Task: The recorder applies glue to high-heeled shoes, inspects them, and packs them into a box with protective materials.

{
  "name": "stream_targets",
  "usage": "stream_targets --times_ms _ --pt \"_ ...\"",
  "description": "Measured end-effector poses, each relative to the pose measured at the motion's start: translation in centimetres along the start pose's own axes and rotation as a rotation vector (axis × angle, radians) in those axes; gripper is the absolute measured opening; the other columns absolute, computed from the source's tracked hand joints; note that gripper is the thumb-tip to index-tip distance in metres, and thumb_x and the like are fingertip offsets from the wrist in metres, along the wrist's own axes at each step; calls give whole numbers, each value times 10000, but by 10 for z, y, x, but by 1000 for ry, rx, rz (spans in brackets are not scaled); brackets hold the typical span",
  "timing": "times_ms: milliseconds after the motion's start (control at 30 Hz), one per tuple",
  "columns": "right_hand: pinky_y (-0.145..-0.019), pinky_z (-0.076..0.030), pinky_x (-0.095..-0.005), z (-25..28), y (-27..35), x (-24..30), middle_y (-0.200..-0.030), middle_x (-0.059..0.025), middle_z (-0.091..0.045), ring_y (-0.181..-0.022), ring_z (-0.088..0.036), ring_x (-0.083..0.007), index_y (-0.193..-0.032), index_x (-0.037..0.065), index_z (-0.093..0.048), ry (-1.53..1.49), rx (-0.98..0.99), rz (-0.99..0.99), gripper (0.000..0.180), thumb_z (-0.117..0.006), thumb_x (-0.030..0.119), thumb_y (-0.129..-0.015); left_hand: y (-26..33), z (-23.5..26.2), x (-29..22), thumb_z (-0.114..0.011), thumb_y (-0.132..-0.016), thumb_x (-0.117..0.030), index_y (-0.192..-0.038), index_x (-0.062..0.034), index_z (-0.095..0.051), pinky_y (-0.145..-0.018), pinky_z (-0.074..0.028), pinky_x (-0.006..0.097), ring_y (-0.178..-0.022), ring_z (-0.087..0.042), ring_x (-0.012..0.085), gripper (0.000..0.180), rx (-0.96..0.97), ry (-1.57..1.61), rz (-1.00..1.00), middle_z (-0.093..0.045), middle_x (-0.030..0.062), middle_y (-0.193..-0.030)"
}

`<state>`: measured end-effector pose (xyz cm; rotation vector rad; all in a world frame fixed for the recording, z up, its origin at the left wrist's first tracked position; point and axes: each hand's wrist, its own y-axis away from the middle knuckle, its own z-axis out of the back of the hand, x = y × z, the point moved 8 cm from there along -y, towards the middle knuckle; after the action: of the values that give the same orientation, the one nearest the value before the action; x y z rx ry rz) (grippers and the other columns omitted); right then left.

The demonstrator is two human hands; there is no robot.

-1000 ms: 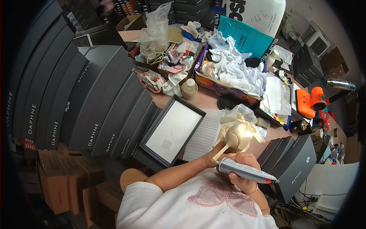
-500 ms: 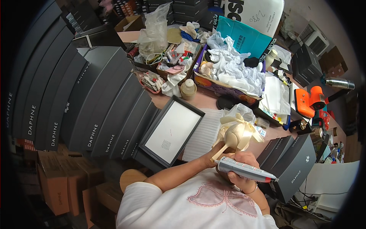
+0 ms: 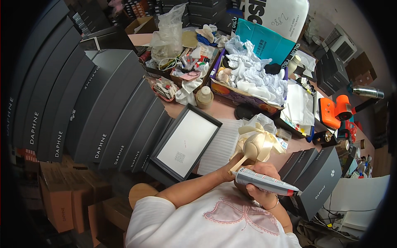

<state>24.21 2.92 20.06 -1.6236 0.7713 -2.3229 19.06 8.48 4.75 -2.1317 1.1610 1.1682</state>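
Observation:
A cream high-heeled shoe [image 3: 257,148] with a large satin ribbon bow is in front of my chest, its heel pointing down toward me. My left hand [image 3: 230,168] is closed round it, partly hidden behind the heel and the tube. In my right hand [image 3: 264,170] is a grey and white squeeze tube [image 3: 261,181] with a red band, lying aslant with one end close to the shoe's heel. Where the tube's tip meets the shoe cannot be made out. White ribbed padding [image 3: 220,144] lies beside the shoe on the pink table [image 3: 221,108].
An open dark grey shoebox part [image 3: 187,142] with a white inside lies left of the padding. Dark shoeboxes [image 3: 103,111] stand stacked at the left, more [image 3: 316,182] at the right. Behind are a purple carton [image 3: 248,99] of crumpled paper, a beige bottle [image 3: 204,98] and an orange device [image 3: 331,112].
The tube and my right hand have shifted very slightly up. Both hands keep their hold on the shoe and the tube.

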Motion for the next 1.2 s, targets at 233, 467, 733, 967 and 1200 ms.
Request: stream_targets --times_ms 233,467,733,967,1200 --pt "-761 -505 -344 -3 -4 2 -934 -148 -651 -843 -626 -262 -1019 8 -560 -1 14 10 462 -818 229 -706 2 3 -1 -715 -794 -321 -1184 -9 -528 -867 -451 295 -985 -543 138 533 -26 -57 -41 -593 70 -1063" --pt "-807 -478 -347 9 9 -14 -962 -142 -598 -904 -587 -240 -1042 20 -517 -199 -147 -130 503 -779 335 -751 -3 -4 -17 -685 -833 -249 -1118 10 -564 -815 -479 266 -948 -579 126 403 -26 41 44 -613 82 -1024" --pt "-812 -443 -270 49 19 -32 -969 -114 -498 -887 -516 -161 -1031 39 -453 -593 -489 -271 525 -721 420 -788 -6 22 -57 -576 -919 -190 -1005 11 -579 -734 -490 253 -810 -600 100 219 -333 2 44 -621 55 -888" --pt "-795 -475 -328 70 37 -29 -972 -135 -579 -886 -563 -220 -1030 6 -512 -13 -392 -141 435 -758 237 -756 11 28 -94 -472 -939 -141 -1090 39 -501 -793 -457 375 -877 -577 280 237 -303 -804 22 -585 170 -983" --pt "-755 -495 -328 57 39 -36 -932 -123 -622 -831 -600 -242 -996 13 -560 110 -262 -138 391 -786 147 -706 15 12 -119 -476 -899 -95 -1067 56 -471 -805 -430 505 -912 -527 472 227 -202 -1240 78 -534 285 -1001"
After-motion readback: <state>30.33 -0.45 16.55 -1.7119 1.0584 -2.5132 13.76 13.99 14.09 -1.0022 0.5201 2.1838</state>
